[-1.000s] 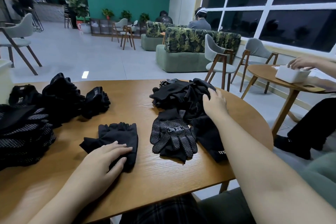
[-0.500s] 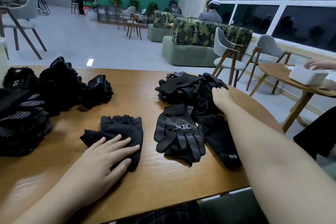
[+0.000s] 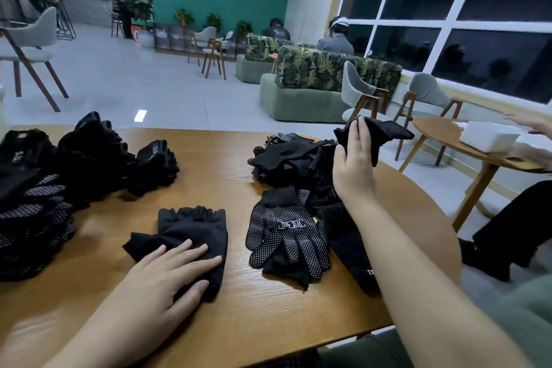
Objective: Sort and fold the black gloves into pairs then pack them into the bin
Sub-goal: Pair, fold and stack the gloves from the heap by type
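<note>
Head camera is showing you working with limp, light black fabric gloves that are going to drape and flop, so you are best taking each by the cuff or pinching across the palm. Your right hand is gripping one plain black glove, lifted clear above the unsorted heap of black gloves at the far right of the round wooden table. Your left hand is resting flat, fingers straight, on the folded plain black glove near you, beside the white-dotted black glove; no bin is showing.
</note>
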### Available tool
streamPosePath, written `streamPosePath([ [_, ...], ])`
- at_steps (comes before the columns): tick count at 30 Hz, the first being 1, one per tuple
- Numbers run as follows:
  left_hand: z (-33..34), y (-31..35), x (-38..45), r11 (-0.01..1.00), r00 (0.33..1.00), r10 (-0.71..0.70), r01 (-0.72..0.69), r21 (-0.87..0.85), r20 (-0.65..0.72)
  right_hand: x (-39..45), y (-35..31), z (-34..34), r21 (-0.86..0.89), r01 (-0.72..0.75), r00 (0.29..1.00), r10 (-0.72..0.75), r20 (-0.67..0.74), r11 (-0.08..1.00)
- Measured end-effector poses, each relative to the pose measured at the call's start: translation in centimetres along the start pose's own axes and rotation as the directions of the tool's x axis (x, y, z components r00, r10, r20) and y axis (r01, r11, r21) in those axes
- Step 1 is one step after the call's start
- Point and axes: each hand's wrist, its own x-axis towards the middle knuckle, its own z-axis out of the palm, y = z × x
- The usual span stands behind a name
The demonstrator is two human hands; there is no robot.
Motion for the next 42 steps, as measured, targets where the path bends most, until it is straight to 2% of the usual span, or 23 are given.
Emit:
streamPosePath([
  [3,0.3,-0.3,0.1,1.0,1.0,-0.004,0.004,0.021,0.022,-0.9,-1.8,0.0,0.07,0.119,0.991,-0.114,-0.064,0.99],
  [9,0.2,-0.3,0.4,0.998,1.0,0.01,-0.011,0.063,0.018,-2.6,-5.0,0.2,0.153,0.234,0.972,-0.228,-0.051,0.96],
  [11,-0.1,-0.1,0.4,0.996,0.999,0.014,-0.016,-0.087,-0.034,-3.3,-6.0,0.3,0.176,0.278,0.96,-0.273,-0.056,0.944],
  [14,-1.4,1.0,0.9,0.949,0.982,-0.02,-0.041,-0.312,-0.19,-4.9,-7.7,0.4,0.245,0.337,0.941,-0.337,-0.043,0.909],
  [17,-3.2,2.9,2.9,0.909,0.939,-0.046,-0.102,-0.403,-0.342,-6.9,-9.5,1.1,0.324,0.334,0.934,-0.357,0.013,0.885],
  [20,-4.5,4.3,5.9,0.83,0.939,-0.137,-0.066,-0.553,-0.316,-9.1,-11.0,2.6,0.398,0.308,0.928,-0.365,0.075,0.864],
  [23,-4.9,5.3,8.2,0.672,0.92,-0.239,-0.075,-0.736,-0.312,-10.6,-12.0,4.0,0.475,0.278,0.92,-0.374,0.119,0.835],
  [30,-4.4,6.0,9.3,0.465,0.853,-0.426,-0.079,-0.882,-0.301,-11.2,-11.5,4.8,0.559,0.215,0.916,-0.364,0.169,0.801],
  [33,-3.9,5.2,9.2,0.477,0.832,-0.457,-0.069,-0.876,-0.315,-11.4,-10.6,4.9,0.536,0.212,0.929,-0.339,0.149,0.817],
  [35,-3.9,4.7,9.1,0.475,0.807,-0.49,-0.068,-0.877,-0.328,-11.6,-9.9,5.1,0.48,0.15,0.945,-0.268,0.188,0.865],
  [39,-4.5,4.2,8.8,0.363,0.762,-0.566,-0.112,-0.925,-0.315,-11.7,-8.8,5.5,0.253,0.044,0.905,-0.146,0.399,0.966],
  [42,-4.9,4.0,8.7,0.31,0.76,-0.579,-0.131,-0.942,-0.296,-11.6,-8.7,5.6,0.098,0.061,0.897,-0.097,0.431,0.993],
])
